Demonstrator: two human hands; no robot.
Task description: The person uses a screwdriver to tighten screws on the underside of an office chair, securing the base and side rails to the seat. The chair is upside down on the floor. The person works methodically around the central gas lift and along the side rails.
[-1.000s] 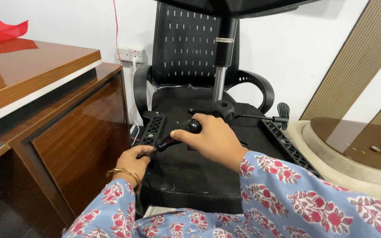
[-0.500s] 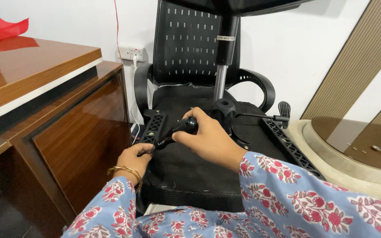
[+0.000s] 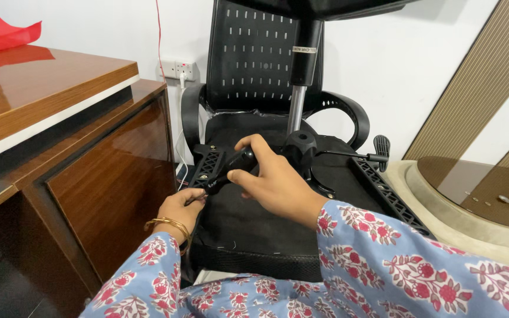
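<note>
Black screwdriver [image 3: 231, 169], 1 only, gripped by 2 hands: right hand [image 3: 272, 182] wraps handle, left hand [image 3: 181, 209] pinches shaft.

Screwdriver [image 3: 229, 171] handle: black plastic w/ slight gloss, held in right hand [image 3: 272, 179]; left hand [image 3: 181, 207] wears a shiny gold-coloured metal bangle [image 3: 169, 224], sleeves matt printed cloth. Chair [image 3: 254, 194] underside is matt black fabric, a bit rough, w/ black ribbed plastic brackets [image 3: 206, 166]; backrest perforated matt plastic, gas cylinder [image 3: 297, 109] bright polished metal below a matt black sleeve. Counter [image 3: 60, 123] is glossy varnished wood, reflective; bag [image 3: 1, 29] on it looks like red non-woven cloth, matt.
</note>
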